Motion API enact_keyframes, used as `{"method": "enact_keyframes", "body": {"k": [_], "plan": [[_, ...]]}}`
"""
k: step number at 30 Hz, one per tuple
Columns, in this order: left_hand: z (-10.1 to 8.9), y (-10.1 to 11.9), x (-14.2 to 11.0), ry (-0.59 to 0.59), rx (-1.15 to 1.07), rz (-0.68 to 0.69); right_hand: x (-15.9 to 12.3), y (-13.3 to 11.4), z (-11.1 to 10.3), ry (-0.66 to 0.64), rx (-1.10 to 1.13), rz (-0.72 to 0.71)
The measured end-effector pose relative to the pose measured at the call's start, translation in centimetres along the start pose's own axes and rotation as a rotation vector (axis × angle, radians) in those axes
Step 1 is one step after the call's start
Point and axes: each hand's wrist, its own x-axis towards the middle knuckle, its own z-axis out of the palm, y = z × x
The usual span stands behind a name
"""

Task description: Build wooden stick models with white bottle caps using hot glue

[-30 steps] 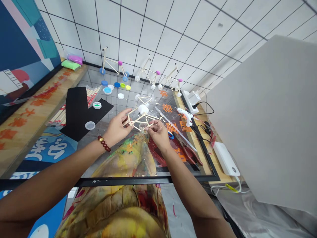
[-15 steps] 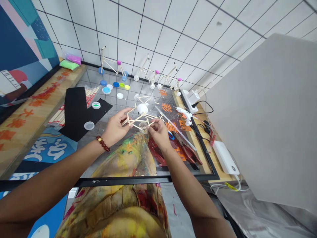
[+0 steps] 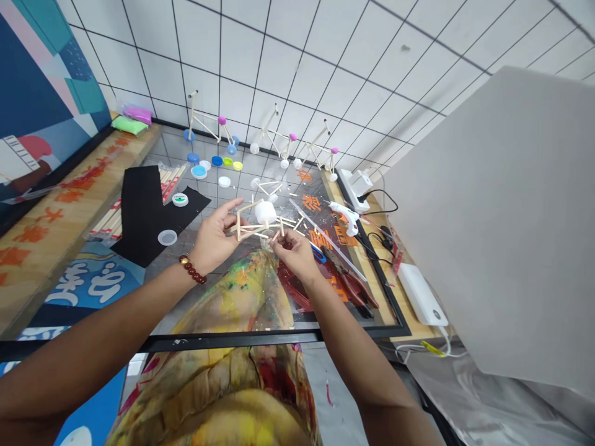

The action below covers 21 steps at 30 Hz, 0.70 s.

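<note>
My left hand (image 3: 214, 236) is closed on the left end of a small frame of thin wooden sticks (image 3: 251, 230), held above the glass tabletop. A white round cap (image 3: 265, 212) shows at the middle of the frame. At the frame's right side, my right hand (image 3: 294, 250) pinches a short stick; where its fingertips meet the frame is partly hidden. Just behind lies another stick piece with white caps (image 3: 268, 187). A blue-handled tool (image 3: 318, 253) is beside my right hand.
Three stick models with pink pieces (image 3: 222, 120) stand along the wall. Loose bottle caps (image 3: 199, 171), black sheets (image 3: 142, 210) and bagged sticks (image 3: 108, 222) lie left. A white glue gun (image 3: 346, 214), red-handled pliers (image 3: 357, 290) and a power strip (image 3: 352, 191) are at right.
The stick frame has been turned in my hands, so its white cap faces me more fully. My right fingers have shifted their pinch slightly, and my left fingers have lifted a little.
</note>
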Motion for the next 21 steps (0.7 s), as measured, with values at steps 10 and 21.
{"method": "enact_keyframes", "body": {"k": [10, 21], "plan": [[0.11, 0.83, 0.27, 0.061, -0.297, -0.146, -0.22, -0.03, 0.55, -0.004, 0.175, 0.031], [-0.05, 0.60, 0.39, 0.062, -0.297, -0.150, -0.38, -0.58, 0.16, -0.090, 0.204, -0.020]]}}
